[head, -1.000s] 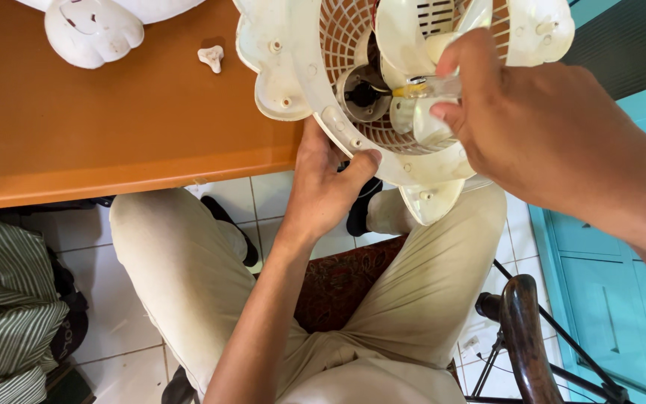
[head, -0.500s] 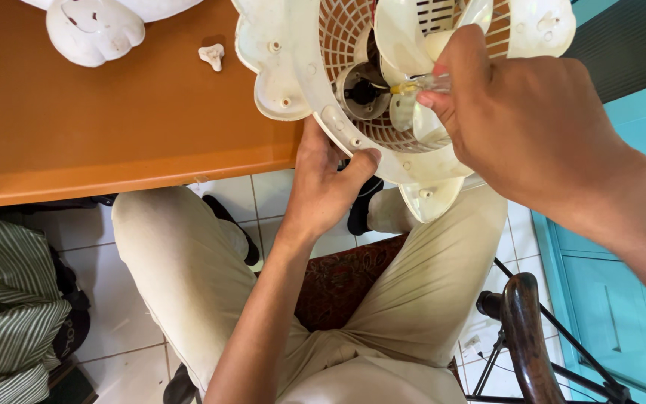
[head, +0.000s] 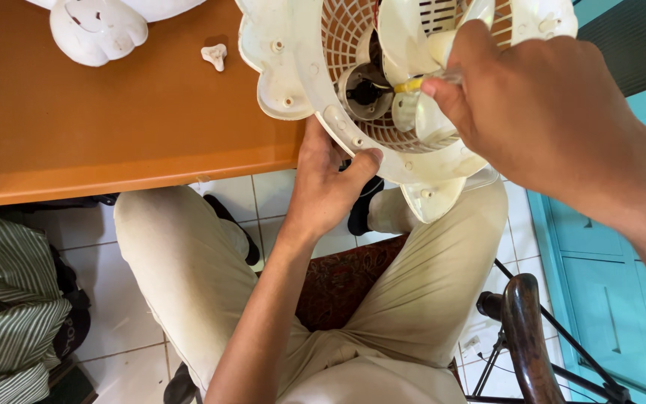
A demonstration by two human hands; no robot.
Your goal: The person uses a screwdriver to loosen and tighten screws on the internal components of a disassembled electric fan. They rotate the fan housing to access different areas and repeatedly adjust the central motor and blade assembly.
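Glossy cream plastic fan housing (smooth, grille ribbed) over a matt orange wooden table.

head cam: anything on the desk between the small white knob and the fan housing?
Nothing: in the head view only bare orange desk separates the small white knob from the fan housing that the left hand steadies.

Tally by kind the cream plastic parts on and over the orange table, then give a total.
Fan housing with lattice grille, held at its rim by the left hand: 1
Rounded shell piece: 1
Small knob-like piece: 1
Total: 3

The right hand pinches a clear-handled tool.
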